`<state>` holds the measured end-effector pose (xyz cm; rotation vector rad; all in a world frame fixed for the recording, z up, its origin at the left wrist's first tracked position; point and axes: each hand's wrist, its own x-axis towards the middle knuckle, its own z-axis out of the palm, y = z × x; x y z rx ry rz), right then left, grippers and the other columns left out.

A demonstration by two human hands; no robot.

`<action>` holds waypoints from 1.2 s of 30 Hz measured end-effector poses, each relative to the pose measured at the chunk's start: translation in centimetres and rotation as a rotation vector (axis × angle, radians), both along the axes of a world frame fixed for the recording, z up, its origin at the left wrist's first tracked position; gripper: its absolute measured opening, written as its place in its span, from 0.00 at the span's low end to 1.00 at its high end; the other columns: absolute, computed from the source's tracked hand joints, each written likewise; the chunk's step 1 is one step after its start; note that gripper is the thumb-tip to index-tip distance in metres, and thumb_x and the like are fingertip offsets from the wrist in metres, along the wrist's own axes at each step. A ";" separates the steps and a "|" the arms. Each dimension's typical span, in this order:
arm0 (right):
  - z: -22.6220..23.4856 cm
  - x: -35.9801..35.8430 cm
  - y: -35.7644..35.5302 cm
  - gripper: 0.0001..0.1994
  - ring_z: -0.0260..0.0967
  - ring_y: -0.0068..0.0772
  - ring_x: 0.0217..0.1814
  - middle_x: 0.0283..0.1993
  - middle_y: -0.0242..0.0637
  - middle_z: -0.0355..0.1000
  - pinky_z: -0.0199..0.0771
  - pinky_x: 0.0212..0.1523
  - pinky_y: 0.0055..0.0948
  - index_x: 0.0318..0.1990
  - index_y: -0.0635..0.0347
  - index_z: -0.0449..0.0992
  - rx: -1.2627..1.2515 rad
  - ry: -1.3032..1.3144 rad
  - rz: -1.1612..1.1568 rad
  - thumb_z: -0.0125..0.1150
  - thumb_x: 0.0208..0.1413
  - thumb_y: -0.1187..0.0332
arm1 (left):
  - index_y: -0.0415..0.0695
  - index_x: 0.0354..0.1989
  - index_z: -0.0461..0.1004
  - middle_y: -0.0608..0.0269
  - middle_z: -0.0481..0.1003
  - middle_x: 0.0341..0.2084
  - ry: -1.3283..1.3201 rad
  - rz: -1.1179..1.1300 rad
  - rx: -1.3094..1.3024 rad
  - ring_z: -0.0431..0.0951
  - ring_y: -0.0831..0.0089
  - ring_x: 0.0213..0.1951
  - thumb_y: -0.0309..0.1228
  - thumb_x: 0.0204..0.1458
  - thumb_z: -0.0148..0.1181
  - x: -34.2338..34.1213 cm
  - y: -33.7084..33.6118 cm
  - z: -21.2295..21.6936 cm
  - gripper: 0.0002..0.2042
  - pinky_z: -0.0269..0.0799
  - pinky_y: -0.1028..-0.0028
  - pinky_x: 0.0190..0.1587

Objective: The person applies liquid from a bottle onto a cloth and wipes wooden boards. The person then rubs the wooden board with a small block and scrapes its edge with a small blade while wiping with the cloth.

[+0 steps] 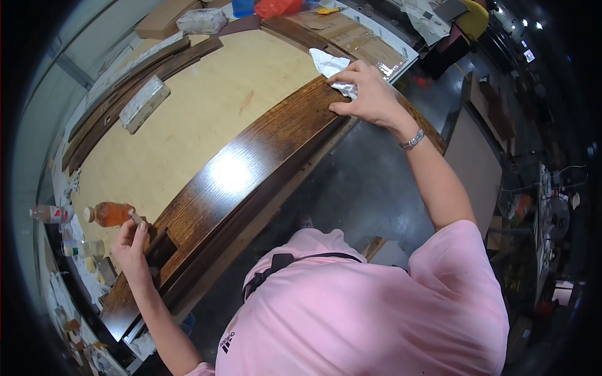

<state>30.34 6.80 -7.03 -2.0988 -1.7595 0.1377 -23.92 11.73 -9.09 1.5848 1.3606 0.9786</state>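
Observation:
A long, glossy dark-brown wooden board [207, 182] runs slantwise across the workbench in front of me, with a notch cut in its left part. Near that notch, my left hand [130, 247] pinches a small pale stick-like piece [135, 217] between thumb and fingers; its exact kind is too small to tell. At the board's far right end, my right hand [371, 97] is closed on a crumpled white wipe [328, 63], thumb and fingertips on the wood. Part of the wipe is hidden under the fingers.
A bottle of amber liquid [114, 214] lies near my left hand, beside a clear jar [93, 248] and a plastic bottle [45, 214]. A wrapped block [145, 104] and dark wooden strips [119, 94] lie on the pale bench top [219, 94]. Flattened cardboard [351, 41] is at the far right.

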 end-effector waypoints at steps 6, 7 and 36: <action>0.8 0.9 0.4 0.26 0.62 0.50 0.66 0.61 0.41 0.69 0.67 0.66 0.46 0.52 0.43 0.85 -0.024 0.043 0.022 0.73 0.41 0.56 | 0.36 0.41 0.80 0.72 0.76 0.33 -0.032 -0.002 0.020 0.72 0.84 0.36 0.29 0.61 0.65 0.1 -0.1 -0.2 0.08 0.67 0.81 0.43; 0.6 1.2 0.4 0.26 0.62 0.51 0.66 0.61 0.42 0.69 0.67 0.67 0.46 0.53 0.43 0.85 -0.026 0.033 0.026 0.73 0.41 0.56 | 0.36 0.41 0.80 0.72 0.76 0.33 -0.029 -0.003 0.020 0.72 0.84 0.37 0.29 0.61 0.65 0.0 0.0 -0.3 0.08 0.67 0.81 0.43; 0.8 1.6 2.1 0.29 0.58 0.59 0.69 0.61 0.51 0.65 0.62 0.71 0.44 0.52 0.38 0.84 -0.154 0.152 0.000 0.77 0.34 0.60 | 0.34 0.42 0.79 0.71 0.77 0.33 -0.016 -0.020 0.066 0.73 0.84 0.37 0.28 0.61 0.65 0.1 -0.3 -0.5 0.09 0.68 0.81 0.43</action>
